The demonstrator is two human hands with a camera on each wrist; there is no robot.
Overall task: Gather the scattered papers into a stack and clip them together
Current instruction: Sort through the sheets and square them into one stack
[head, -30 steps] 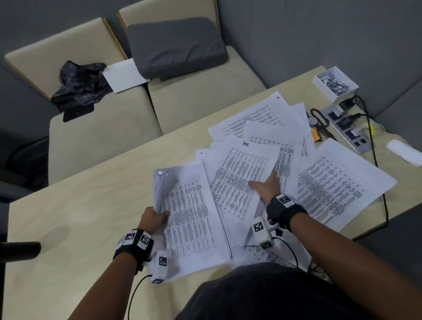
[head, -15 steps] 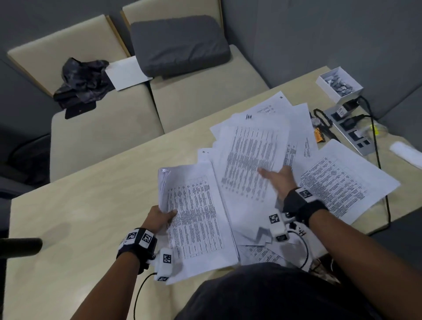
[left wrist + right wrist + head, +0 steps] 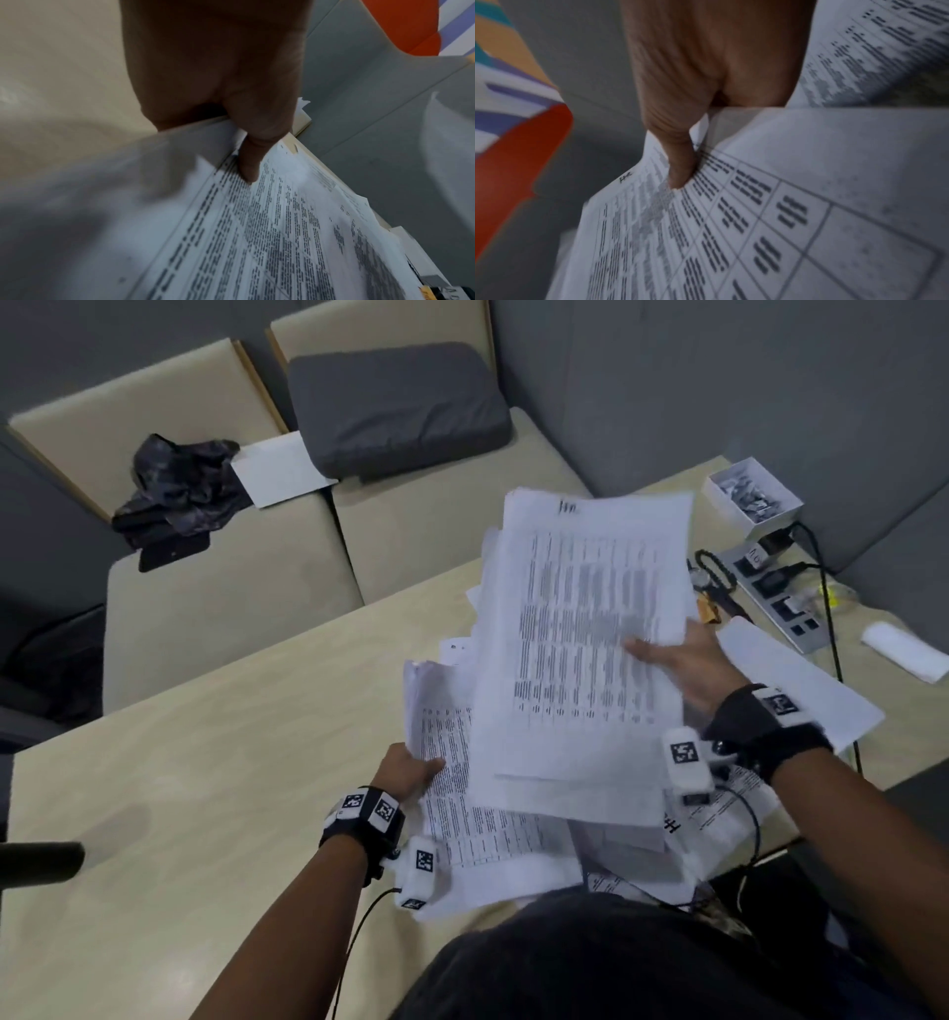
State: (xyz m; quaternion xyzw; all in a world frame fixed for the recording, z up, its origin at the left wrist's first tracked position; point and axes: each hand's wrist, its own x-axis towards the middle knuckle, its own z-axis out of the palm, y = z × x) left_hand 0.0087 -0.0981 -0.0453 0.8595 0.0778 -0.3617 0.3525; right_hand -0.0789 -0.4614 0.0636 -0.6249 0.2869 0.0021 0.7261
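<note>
White printed sheets lie scattered over the right half of the wooden table (image 3: 205, 762). My left hand (image 3: 411, 770) grips the left edge of a gathered stack of papers (image 3: 462, 814), thumb on top (image 3: 250, 162). My right hand (image 3: 683, 660) pinches a lifted bunch of sheets (image 3: 590, 618) at their right edge, thumb on the printed side (image 3: 680, 168), fingers hidden beneath. That bunch hangs tilted above the stack. More loose sheets (image 3: 791, 680) lie under and right of my right arm. A white box of clips (image 3: 752, 498) stands at the table's far right corner.
A power strip with plugged cables (image 3: 770, 593) and a black beaded strap (image 3: 711, 567) lie right of the papers. A white roll (image 3: 906, 652) rests near the right edge. Behind the table is a beige sofa with a grey cushion (image 3: 395, 408), dark cloth (image 3: 174, 490) and a white sheet (image 3: 280, 469).
My right hand went from pressing flat on the sheets to pinching a bunch and lifting it up and away from the table. The left hand kept its grip on the stack.
</note>
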